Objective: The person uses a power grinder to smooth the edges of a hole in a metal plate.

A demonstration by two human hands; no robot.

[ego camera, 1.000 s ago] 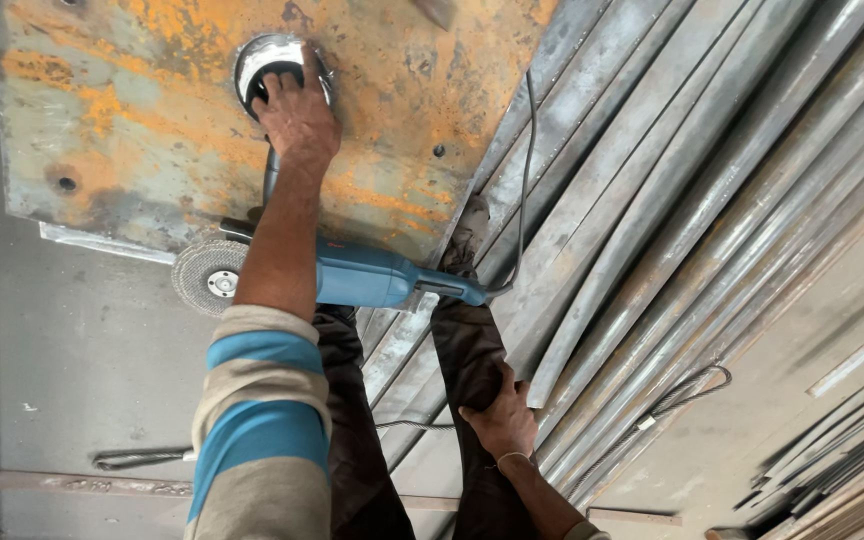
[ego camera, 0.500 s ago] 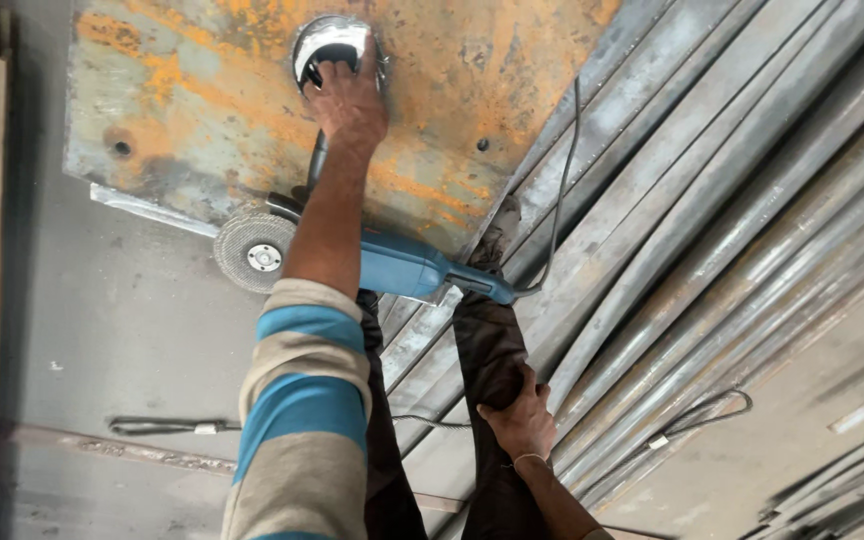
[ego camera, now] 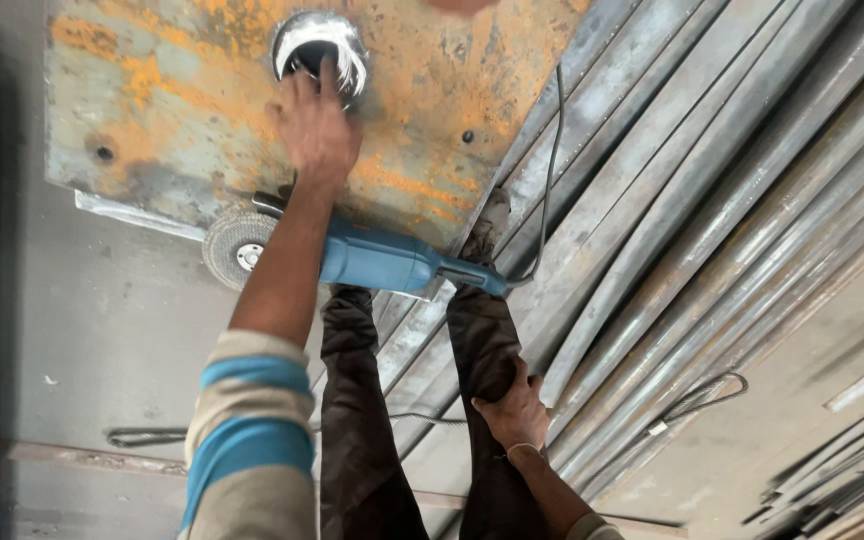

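- The left hand [ego camera: 314,125] lies open on the rusty steel plate [ego camera: 152,110], fingertips at the bright ground hole [ego camera: 318,50].
- The right hand [ego camera: 514,408] grips the person's own trouser leg.
- A blue angle grinder [ego camera: 372,260] lies below the plate (nobody holding it), beside grey steel bars [ego camera: 712,210].

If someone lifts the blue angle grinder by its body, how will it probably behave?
The angle grinder looks rigid, and probably heavy toward its disc end, so it may tip that way. Its cable is floppy and would likely trail and drag across the rusty steel plate.
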